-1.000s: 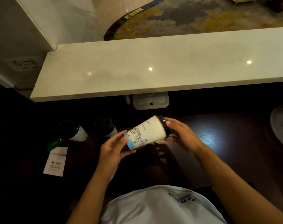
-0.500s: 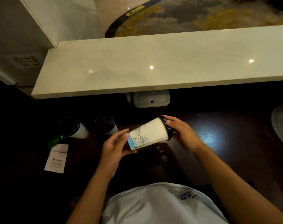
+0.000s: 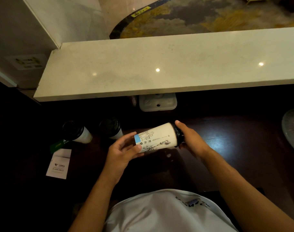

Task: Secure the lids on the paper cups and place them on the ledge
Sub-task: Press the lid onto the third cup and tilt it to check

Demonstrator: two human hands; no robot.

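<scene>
Cup (image 3: 157, 138), light thin paper that would crush under a squeeze, lies sideways above the near table, left hand (image 3: 121, 152) curled round its base, right hand (image 3: 191, 139) gripping its stiffer lid (image 3: 178, 136).

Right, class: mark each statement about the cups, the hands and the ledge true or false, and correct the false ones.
1. The held cup lies on its side. True.
2. The right hand is at its black lid. True.
3. The ledge holds two cups. False: none stands on it.
4. The left hand holds the white card. False: it holds the cup's base.
5. Two lidded cups stand on the dark counter. True.
</scene>
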